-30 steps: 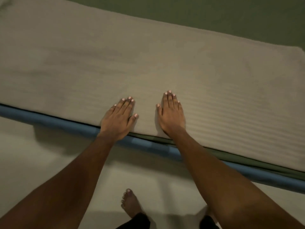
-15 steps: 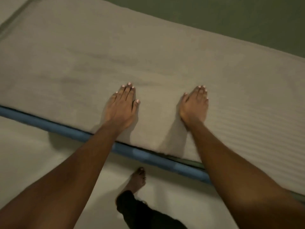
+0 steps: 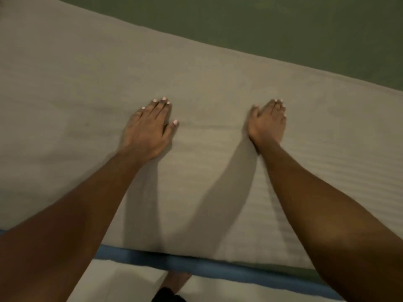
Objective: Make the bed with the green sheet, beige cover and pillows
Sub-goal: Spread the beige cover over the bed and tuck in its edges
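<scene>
- Beige cover (image 3: 196, 73) spans the frame, long axis left to right, far edge toward the top.
- Green sheet (image 3: 261, 22) lies bare beyond it.
- Left hand (image 3: 148, 129), right hand (image 3: 269, 123): grip flat on the cover mid-frame, holding nothing (equally near that edge).

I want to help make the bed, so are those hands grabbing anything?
Nothing is held. The left hand and right hand rest with straight fingers on top of the beige cover.
</scene>
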